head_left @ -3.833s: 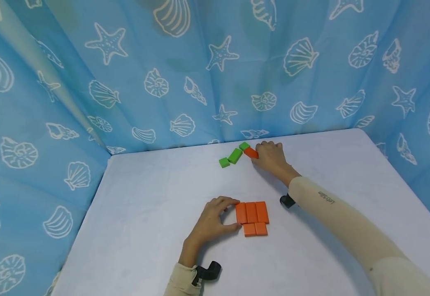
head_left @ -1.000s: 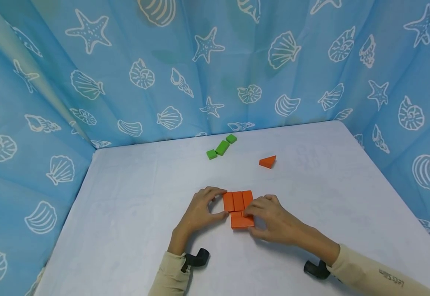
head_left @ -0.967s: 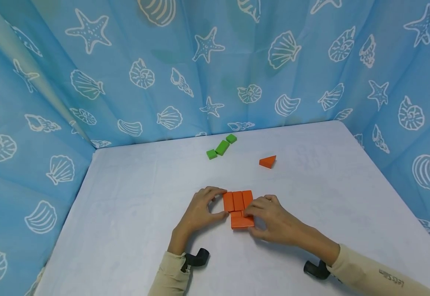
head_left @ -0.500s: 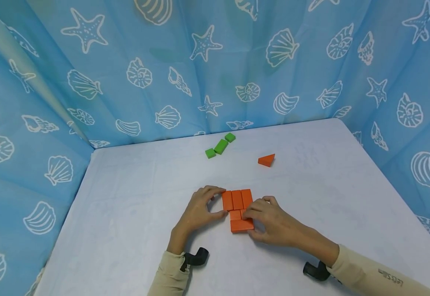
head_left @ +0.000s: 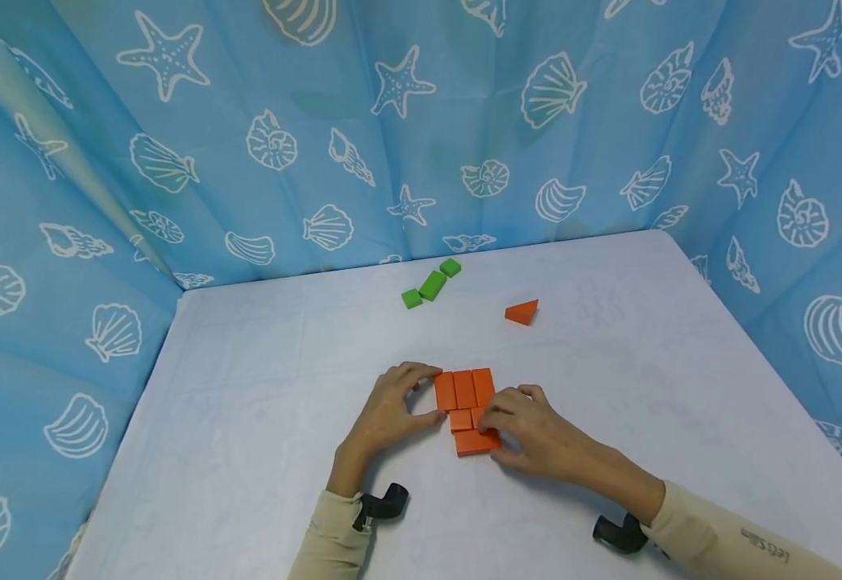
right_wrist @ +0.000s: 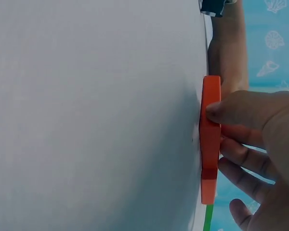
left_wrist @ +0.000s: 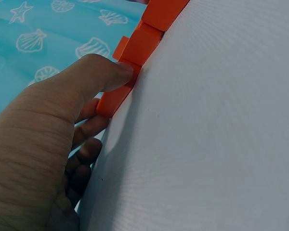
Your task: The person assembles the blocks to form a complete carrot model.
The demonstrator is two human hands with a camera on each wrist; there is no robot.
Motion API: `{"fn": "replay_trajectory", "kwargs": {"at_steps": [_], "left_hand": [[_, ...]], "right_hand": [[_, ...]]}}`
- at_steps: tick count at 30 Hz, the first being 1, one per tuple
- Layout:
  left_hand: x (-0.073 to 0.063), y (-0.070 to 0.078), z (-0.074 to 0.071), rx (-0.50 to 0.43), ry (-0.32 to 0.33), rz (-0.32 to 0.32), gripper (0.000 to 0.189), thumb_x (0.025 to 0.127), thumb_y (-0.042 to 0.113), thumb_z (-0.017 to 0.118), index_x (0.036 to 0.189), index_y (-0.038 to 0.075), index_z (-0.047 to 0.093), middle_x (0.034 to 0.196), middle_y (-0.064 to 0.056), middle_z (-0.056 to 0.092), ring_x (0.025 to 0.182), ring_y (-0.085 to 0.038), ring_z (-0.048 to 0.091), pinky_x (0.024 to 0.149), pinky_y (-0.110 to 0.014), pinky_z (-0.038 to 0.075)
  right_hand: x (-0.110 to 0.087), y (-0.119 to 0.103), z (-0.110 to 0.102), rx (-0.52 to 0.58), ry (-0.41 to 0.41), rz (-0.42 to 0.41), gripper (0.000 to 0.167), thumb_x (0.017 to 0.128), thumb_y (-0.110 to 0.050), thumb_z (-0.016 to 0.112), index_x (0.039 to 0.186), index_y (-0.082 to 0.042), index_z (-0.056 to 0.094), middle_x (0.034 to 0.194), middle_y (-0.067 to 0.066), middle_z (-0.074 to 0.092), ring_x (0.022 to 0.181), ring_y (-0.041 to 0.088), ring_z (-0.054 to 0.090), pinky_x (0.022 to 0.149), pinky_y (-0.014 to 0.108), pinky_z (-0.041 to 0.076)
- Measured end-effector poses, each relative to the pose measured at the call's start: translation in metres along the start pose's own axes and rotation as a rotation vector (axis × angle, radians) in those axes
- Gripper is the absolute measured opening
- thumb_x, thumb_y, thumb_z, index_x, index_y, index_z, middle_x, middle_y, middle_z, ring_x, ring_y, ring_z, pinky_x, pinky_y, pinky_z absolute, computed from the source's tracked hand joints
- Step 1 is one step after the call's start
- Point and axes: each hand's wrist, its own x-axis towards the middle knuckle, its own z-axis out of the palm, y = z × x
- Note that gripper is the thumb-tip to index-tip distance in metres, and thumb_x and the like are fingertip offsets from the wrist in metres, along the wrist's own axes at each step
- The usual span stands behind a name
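Observation:
Orange wooden blocks lie flat together on the white table. Three oblong blocks (head_left: 465, 390) stand side by side in the far row, with two smaller blocks (head_left: 460, 420) against their near ends. A wider orange block (head_left: 473, 444) lies crosswise nearest me. My left hand (head_left: 390, 407) holds the leftmost oblong block (left_wrist: 114, 98), index finger at its far end and thumb at its near end. My right hand (head_left: 540, 435) pinches the crosswise block (right_wrist: 211, 132), thumb on its near face, fingers behind, partly covering the right small block.
Further back, a wedge-shaped orange block (head_left: 522, 312) lies alone. Three green blocks (head_left: 432, 286) sit in a slanted line near the table's back edge. A blue shell-print curtain (head_left: 377, 145) hangs behind and along both sides.
My right hand has come from the back of the table to the near side of the group, where the crosswise block now lies. That block has just shifted slightly right. The left hand keeps its hold.

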Motion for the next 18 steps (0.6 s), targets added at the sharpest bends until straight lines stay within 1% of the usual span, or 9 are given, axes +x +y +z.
{"fn": "replay_trajectory", "kwargs": {"at_steps": [3, 7, 12, 14, 18], "left_hand": [[0.0, 0.0, 0.0, -0.008, 0.006, 0.013, 0.059, 0.083, 0.045, 0.075, 0.137, 0.027, 0.058, 0.132, 0.009, 0.056, 0.1, -0.01, 0.049, 0.096, -0.039, 0.04], [0.0, -0.001, -0.001, -0.005, 0.016, 0.028, 0.059, 0.083, 0.045, 0.075, 0.137, 0.025, 0.059, 0.132, 0.008, 0.056, 0.099, -0.011, 0.049, 0.095, -0.04, 0.04], [-0.001, 0.0, -0.002, -0.013, 0.017, 0.014, 0.059, 0.083, 0.044, 0.075, 0.137, 0.025, 0.059, 0.132, 0.007, 0.056, 0.102, -0.012, 0.05, 0.096, -0.042, 0.041], [-0.001, 0.0, -0.001, -0.022, 0.01, 0.005, 0.059, 0.083, 0.044, 0.075, 0.137, 0.026, 0.058, 0.133, 0.007, 0.056, 0.104, -0.012, 0.049, 0.097, -0.042, 0.04], [-0.001, 0.0, 0.0, -0.025, 0.008, 0.013, 0.059, 0.083, 0.044, 0.076, 0.137, 0.026, 0.058, 0.133, 0.008, 0.056, 0.102, -0.011, 0.05, 0.096, -0.042, 0.04]], "right_hand": [[0.0, 0.0, -0.003, 0.007, -0.007, 0.016, 0.031, 0.077, -0.022, 0.086, 0.104, -0.016, 0.072, 0.106, -0.006, 0.059, 0.106, 0.016, 0.055, 0.094, 0.052, 0.038], [0.005, 0.006, -0.009, 0.016, 0.013, 0.05, 0.026, 0.079, -0.022, 0.084, 0.101, -0.017, 0.073, 0.105, -0.007, 0.061, 0.106, 0.015, 0.056, 0.094, 0.052, 0.037], [0.016, 0.025, -0.018, -0.016, 0.035, 0.158, 0.022, 0.083, -0.02, 0.082, 0.103, -0.015, 0.073, 0.105, -0.004, 0.064, 0.107, 0.019, 0.056, 0.095, 0.05, 0.036], [0.02, 0.035, -0.021, -0.023, 0.036, 0.208, 0.023, 0.084, -0.019, 0.08, 0.105, -0.013, 0.073, 0.107, -0.002, 0.065, 0.11, 0.021, 0.056, 0.096, 0.05, 0.035], [0.025, 0.055, -0.025, -0.036, 0.04, 0.278, 0.026, 0.087, -0.018, 0.077, 0.111, -0.01, 0.071, 0.113, 0.003, 0.066, 0.115, 0.025, 0.054, 0.096, 0.051, 0.033]]}}
